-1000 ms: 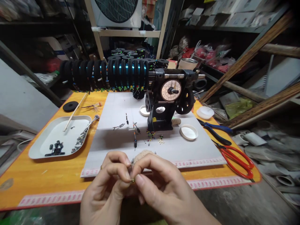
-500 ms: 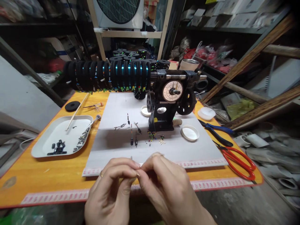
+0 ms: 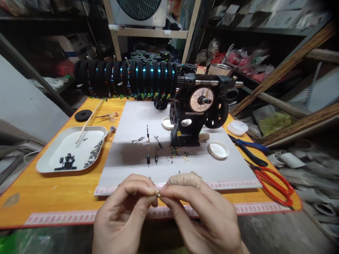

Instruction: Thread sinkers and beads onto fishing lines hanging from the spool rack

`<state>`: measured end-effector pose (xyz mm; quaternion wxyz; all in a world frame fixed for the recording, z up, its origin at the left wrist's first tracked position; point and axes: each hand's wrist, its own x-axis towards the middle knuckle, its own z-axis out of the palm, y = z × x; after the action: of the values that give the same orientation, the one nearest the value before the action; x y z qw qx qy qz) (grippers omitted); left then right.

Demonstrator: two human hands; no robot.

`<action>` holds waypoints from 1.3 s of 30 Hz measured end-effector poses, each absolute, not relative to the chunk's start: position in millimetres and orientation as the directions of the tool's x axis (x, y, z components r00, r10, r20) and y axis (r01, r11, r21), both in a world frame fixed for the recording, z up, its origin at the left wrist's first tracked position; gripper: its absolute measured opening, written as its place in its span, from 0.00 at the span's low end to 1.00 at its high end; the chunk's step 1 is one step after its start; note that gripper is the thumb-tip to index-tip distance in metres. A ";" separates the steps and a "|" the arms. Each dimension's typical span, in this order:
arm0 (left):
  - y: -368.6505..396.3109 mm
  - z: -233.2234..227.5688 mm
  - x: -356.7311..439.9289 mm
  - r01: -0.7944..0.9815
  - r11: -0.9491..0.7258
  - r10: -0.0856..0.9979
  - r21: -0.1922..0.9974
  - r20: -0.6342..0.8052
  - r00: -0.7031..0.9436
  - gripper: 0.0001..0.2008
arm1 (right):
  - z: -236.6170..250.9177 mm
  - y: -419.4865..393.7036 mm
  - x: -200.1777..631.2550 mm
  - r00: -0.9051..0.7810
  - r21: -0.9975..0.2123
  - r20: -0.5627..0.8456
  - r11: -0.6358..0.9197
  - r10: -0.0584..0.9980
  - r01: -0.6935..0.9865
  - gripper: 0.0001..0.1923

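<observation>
My left hand and my right hand meet at the near edge of the orange table. Their thumbs and forefingers pinch a tiny gold bead between them. A fabric bandage wraps my right forefinger. Just beyond the hands, small black floats on thin line lie on a white sheet. A little heap of coloured beads sits beside them. Behind stands a black winding machine with a round dial, and a row of black spools with blue line on its shaft.
A white tray with small black parts and a wooden stick is at the left. Two white lids lie near the machine. Blue-handled pliers and red scissors are at the right edge. Shelves and clutter surround the table.
My hands have dropped slightly toward the table's near edge and stay pinched together. The gold bead now shows between the fingertips. The view has shifted a little, so the table sits further right.
</observation>
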<state>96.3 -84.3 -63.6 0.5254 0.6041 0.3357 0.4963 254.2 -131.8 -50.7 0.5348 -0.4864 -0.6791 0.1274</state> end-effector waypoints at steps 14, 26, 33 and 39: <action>-76.1 -78.5 78.1 0.334 -0.759 0.651 0.559 0.639 0.409 0.17 | -57.4 -128.9 244.9 0.164 -0.860 0.345 0.241 0.924 0.450 0.06; -69.4 -66.0 75.4 0.362 -0.789 0.612 0.496 0.588 0.528 0.11 | -59.3 -131.6 250.1 0.139 -0.887 0.305 0.228 0.942 0.401 0.08; -55.1 -62.9 67.8 0.309 -0.764 0.602 0.567 0.453 0.658 0.11 | -70.8 -125.6 252.2 0.000 -0.519 0.599 0.388 0.801 0.762 0.07; -48.1 -61.2 77.2 0.493 -0.718 0.675 0.491 0.320 0.665 0.06 | -77.1 -121.4 249.2 0.006 -0.365 0.593 0.262 0.805 0.893 0.04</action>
<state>77.2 -48.1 -61.2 0.1843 0.8935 0.3269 0.2467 249.2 -121.4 -77.1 0.3711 -0.6044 -0.7024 -0.0595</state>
